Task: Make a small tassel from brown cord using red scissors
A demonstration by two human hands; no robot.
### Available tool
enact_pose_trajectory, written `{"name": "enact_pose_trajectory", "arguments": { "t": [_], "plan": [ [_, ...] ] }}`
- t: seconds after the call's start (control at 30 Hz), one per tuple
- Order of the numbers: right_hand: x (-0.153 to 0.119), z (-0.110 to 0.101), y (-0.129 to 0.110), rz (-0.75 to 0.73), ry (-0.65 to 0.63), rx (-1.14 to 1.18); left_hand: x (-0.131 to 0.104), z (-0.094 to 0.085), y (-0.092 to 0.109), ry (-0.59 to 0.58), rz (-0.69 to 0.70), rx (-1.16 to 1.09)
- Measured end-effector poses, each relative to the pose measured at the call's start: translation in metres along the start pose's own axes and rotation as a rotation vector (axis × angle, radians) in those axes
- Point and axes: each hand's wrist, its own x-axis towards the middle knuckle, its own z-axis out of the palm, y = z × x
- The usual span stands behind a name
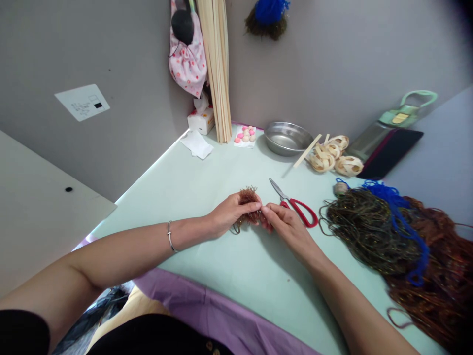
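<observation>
A small bundle of brown yarn point(247, 196) with frizzy cut ends is wrapped in the fingers of my left hand point(231, 212), its thumb pressed across the strands. My right hand point(284, 224) meets it from the right, thumb and forefinger pinched together at the bundle's edge; what exactly they pinch is too small to make out. Darker strand ends hang below my left hand. Just beyond my right hand, scissors with red handles point(303, 213) lie on the pale green tabletop point(229, 286), blades pointing away and slightly spread.
Loose dark green yarn point(362, 231), brown yarn point(439, 256) and blue yarn point(417, 246) spread along the right. Farther back stand a metal bowl point(288, 138), coiled wood strips point(332, 155), a bottle point(380, 128), a tissue box point(201, 120) and upright wooden strips point(218, 74).
</observation>
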Motion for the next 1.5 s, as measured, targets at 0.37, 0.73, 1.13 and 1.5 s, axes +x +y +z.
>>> {"name": "enact_pose_trajectory", "arguments": {
  "t": [0.37,0.73,1.13,1.5],
  "plan": [
    [0.0019,0.0004,0.0018,-0.003,0.1,0.027,-0.0004,-0.0011,-0.0009,0.043,-0.003,0.02],
    [0.0013,0.0011,0.0017,0.016,0.063,0.003,-0.0003,-0.0014,-0.003,-0.008,-0.031,0.042],
    [0.0027,0.0026,-0.0001,0.038,0.242,0.087,0.0006,-0.0012,-0.0049,0.005,-0.054,-0.029],
    [0.0033,0.0038,0.0035,0.066,0.182,0.133,0.0016,-0.0011,-0.0018,0.053,-0.111,-0.062]
  ]
}}
